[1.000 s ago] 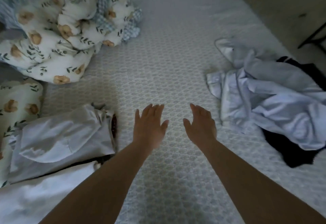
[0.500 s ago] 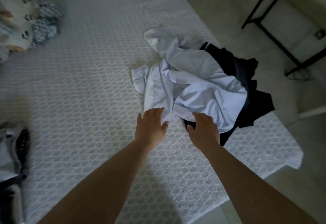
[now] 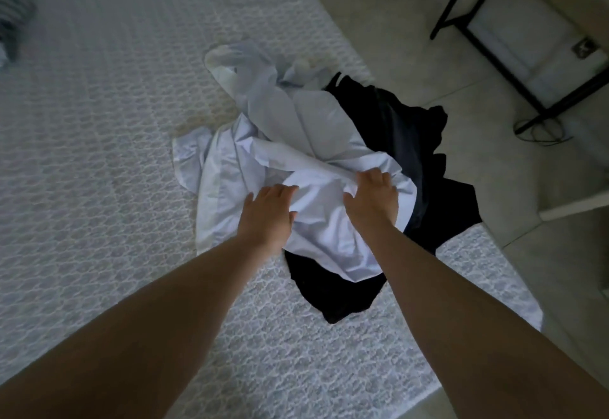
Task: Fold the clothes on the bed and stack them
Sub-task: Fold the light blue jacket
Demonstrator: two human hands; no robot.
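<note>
While both arms reach forward over the bed (image 3: 99,155), the two hands come down on a crumpled white shirt (image 3: 296,155). The left hand (image 3: 267,214) lies on the near left part of the shirt. Its fingers bend a little and the tips push into a fold of the cloth, with the thumb out to the side. The right hand (image 3: 372,194) sits just beside it, to the right. Its fingers curl over a raised bump of the cloth and its thumb presses in from the left, so it looks like it pinches the cloth. I cannot tell how tight the left hand holds.

The white shirt lies in a messy heap near the right edge of the bed. It rests partly on top of a black piece of clothing (image 3: 412,141), which sticks out on the right and near sides.

Past the bed edge is a pale floor (image 3: 395,23) with a black metal frame (image 3: 487,43) standing on it. At the far left edge is a bit of striped cloth (image 3: 13,16).
</note>
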